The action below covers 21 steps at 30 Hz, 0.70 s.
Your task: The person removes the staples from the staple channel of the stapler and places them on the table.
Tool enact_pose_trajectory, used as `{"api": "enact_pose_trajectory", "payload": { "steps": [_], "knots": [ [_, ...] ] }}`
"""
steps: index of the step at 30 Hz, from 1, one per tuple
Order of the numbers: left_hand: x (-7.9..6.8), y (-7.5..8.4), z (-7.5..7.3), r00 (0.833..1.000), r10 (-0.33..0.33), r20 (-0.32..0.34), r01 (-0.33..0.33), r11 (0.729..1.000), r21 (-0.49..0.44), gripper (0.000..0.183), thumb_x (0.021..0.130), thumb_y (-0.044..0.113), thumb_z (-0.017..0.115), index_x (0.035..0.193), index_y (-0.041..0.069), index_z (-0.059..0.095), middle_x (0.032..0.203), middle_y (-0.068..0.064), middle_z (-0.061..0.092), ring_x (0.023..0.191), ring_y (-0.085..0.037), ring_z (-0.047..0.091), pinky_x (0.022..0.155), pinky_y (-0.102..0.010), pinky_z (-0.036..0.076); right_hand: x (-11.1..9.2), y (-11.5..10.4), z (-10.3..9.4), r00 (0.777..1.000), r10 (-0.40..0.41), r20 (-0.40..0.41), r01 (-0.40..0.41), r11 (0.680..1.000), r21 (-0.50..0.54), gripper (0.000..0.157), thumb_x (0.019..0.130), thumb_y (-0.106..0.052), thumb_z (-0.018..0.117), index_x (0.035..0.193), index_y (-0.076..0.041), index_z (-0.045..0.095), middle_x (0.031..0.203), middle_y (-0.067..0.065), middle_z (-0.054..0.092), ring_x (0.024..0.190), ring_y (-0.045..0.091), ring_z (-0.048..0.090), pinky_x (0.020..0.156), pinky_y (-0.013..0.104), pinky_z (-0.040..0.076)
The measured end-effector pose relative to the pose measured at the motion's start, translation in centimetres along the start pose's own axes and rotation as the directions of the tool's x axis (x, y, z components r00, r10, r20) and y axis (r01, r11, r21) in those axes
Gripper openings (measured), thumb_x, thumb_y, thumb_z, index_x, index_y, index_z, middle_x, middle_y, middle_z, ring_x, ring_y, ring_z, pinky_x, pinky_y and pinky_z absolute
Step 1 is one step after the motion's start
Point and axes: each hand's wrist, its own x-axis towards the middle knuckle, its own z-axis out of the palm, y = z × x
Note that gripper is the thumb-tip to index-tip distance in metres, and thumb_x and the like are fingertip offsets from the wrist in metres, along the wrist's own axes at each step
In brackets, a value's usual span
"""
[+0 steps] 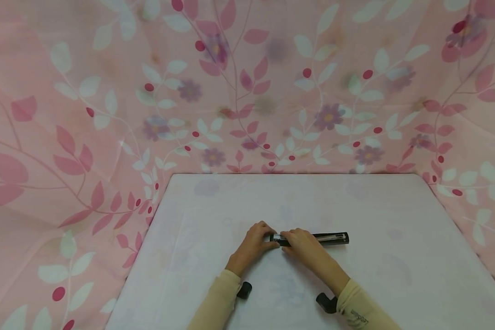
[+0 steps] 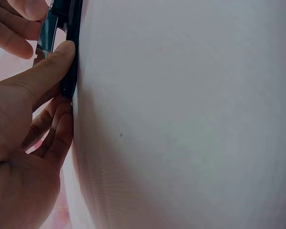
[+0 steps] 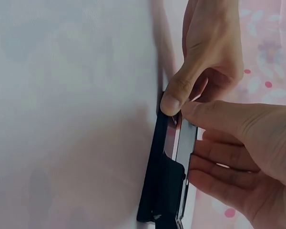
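A black stapler [image 1: 334, 238] lies across the middle of the white table, its long top part swung back to the right. My left hand [image 1: 253, 243] grips the stapler's left end, with the thumb on the black base [image 2: 70, 83] and the fingers behind it. Close beside it, my right hand [image 1: 307, 247] holds the silver magazine [image 3: 185, 138], thumb at its tip and fingers along its far side. In the right wrist view the two thumbs nearly meet over the front end. Whatever lies inside the magazine is hidden by the fingers.
The white-covered table [image 1: 375, 206] extends around the stapler on all sides. Pink floral cloth [image 1: 239, 91] hangs behind the table and along both sides. Black wrist cameras [image 1: 244, 290] jut out from the cuffs, low over the tabletop.
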Motion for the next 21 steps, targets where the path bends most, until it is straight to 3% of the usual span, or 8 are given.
{"api": "enact_pose_trajectory", "payload": {
  "steps": [8, 13, 21],
  "knots": [
    [0.11, -0.1, 0.03, 1.0, 0.0, 0.003, 0.0, 1.0, 0.002, 0.03, 0.078, 0.029, 0.082, 0.104, 0.015, 0.075, 0.097, 0.001, 0.064, 0.09, -0.013, 0.057, 0.081, -0.025, 0.044, -0.05, -0.29, 0.13, 0.998, 0.052, -0.027, -0.05, 0.994, 0.096, 0.025, 0.076, -0.019, 0.084, 0.094, -0.007, 0.071, 0.083, 0.005, 0.073, 0.072, 0.019, 0.062, 0.064, 0.036, 0.048],
    [0.1, 0.0, -0.1, 1.0, 0.002, 0.004, -0.002, 1.0, 0.009, 0.03, 0.078, 0.03, 0.082, 0.104, 0.015, 0.075, 0.097, 0.001, 0.064, 0.091, -0.013, 0.057, 0.081, -0.026, 0.044, -0.05, -0.33, 0.07, 0.993, 0.109, -0.035, -0.103, 0.984, 0.142, 0.032, 0.076, -0.019, 0.084, 0.103, -0.005, 0.074, 0.091, 0.008, 0.075, 0.08, 0.024, 0.067, 0.072, 0.04, 0.053],
    [-0.01, 0.07, -0.11, 1.0, -0.004, 0.01, 0.004, 1.0, 0.01, 0.029, 0.078, 0.029, 0.082, 0.103, 0.015, 0.076, 0.096, 0.002, 0.064, 0.09, -0.012, 0.057, 0.08, -0.026, 0.042, -0.24, -0.24, 0.09, 0.973, 0.224, -0.055, -0.202, 0.943, 0.263, 0.036, 0.078, -0.021, 0.082, 0.109, -0.005, 0.075, 0.1, 0.009, 0.076, 0.092, 0.03, 0.07, 0.081, 0.045, 0.053]
  ]
}}
